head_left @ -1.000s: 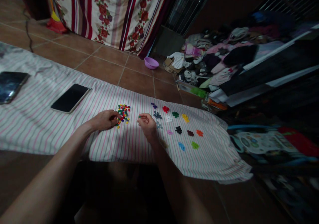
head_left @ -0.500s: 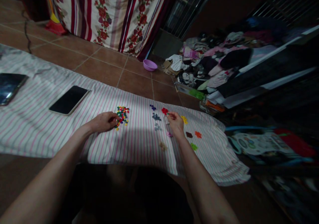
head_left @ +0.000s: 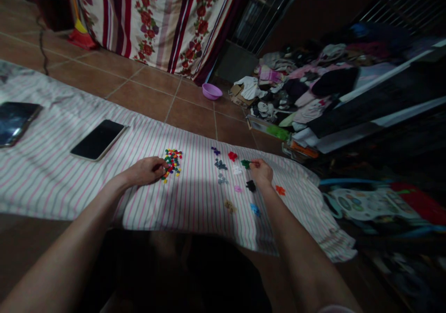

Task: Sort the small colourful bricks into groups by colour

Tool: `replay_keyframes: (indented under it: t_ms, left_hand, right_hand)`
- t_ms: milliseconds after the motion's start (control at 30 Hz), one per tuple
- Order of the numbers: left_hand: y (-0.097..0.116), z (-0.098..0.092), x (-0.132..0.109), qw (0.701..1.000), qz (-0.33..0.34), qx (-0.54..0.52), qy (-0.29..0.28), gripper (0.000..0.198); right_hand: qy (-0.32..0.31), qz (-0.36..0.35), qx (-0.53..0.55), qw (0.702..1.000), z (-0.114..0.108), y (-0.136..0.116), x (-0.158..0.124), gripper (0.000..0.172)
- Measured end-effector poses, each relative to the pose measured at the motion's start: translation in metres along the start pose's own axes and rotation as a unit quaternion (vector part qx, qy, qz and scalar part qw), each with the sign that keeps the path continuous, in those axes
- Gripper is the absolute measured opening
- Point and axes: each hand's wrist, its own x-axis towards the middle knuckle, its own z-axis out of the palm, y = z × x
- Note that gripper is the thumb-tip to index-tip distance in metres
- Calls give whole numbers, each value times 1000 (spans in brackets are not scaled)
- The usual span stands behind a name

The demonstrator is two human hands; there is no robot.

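Observation:
My left hand (head_left: pixel 150 171) rests on the striped cloth with its fingers curled at the left edge of a mixed heap of small coloured pieces (head_left: pixel 173 164). What those fingers hold, if anything, is hidden. Thumb and fingers pinched, my right hand (head_left: pixel 262 172) reaches a small dark green pile (head_left: pixel 245 164); a tiny dark bit at the fingertips blends into it. Around it lie single-colour piles: red (head_left: pixel 232 156), white (head_left: pixel 237 170), black (head_left: pixel 251 185), pink (head_left: pixel 238 189), blue (head_left: pixel 255 209), orange (head_left: pixel 280 190), tan (head_left: pixel 230 206), dark grey (head_left: pixel 220 164), light grey (head_left: pixel 222 179) and purple (head_left: pixel 215 151).
A phone (head_left: pixel 98 140) lies on the striped cloth (head_left: pixel 195 201) left of the heap, with another dark-screened device (head_left: pixel 17 121) farther left. Beyond are a tiled floor, a purple basin (head_left: pixel 212 91), a red broom (head_left: pixel 81 39) and piled clothes (head_left: pixel 299 78). A dark rack edges the right side.
My right hand has moved right, from beside the red pile to the dark green pile, its forearm now covering other piles. My left hand stays at the mixed heap. The view shifted slightly.

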Motion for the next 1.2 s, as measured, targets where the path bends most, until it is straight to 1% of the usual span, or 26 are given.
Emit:
replay_keyframes:
  t_ms: [133, 267, 400, 600, 800, 900, 1000, 1100, 1200]
  left_hand:
    - [-2, 1, 1, 1000, 4, -3, 2, 32]
    - [-3, 1, 2, 1000, 0, -2, -2, 33]
    - [-2, 2, 3, 1000, -8, -2, -3, 35]
    - [0, 1, 1, 1000, -4, 10, -5, 35]
    - [-1, -1, 1, 1000, 1, 11, -10, 35]
    - [-3, 0, 1, 1000, 3, 13, -8, 34]
    - [-5, 1, 1, 1000, 8, 6, -5, 33]
    - [-5, 1, 1, 1000, 7, 9, -8, 33]
    - [-4, -1, -1, 1000, -1, 11, -17, 37]
  right_hand:
    - [-8, -38, -37, 999, 8, 0, -3, 21]
    - [2, -45, -68, 997, 14, 3, -5, 26]
    - [-2, -52, -88, 995, 16, 6, -5, 30]
    - [5, -46, -93, 995, 14, 5, -6, 30]
    - [-8, -23, -80, 996, 8, -4, -12, 33]
    - [2, -38, -53, 998, 5, -14, -15, 33]
    - [11, -58, -8, 998, 7, -30, -20, 31]
    - [0, -81, 64, 995, 13, -55, -33, 29]
    - [-20, -132, 149, 980, 20, -86, -55, 25]
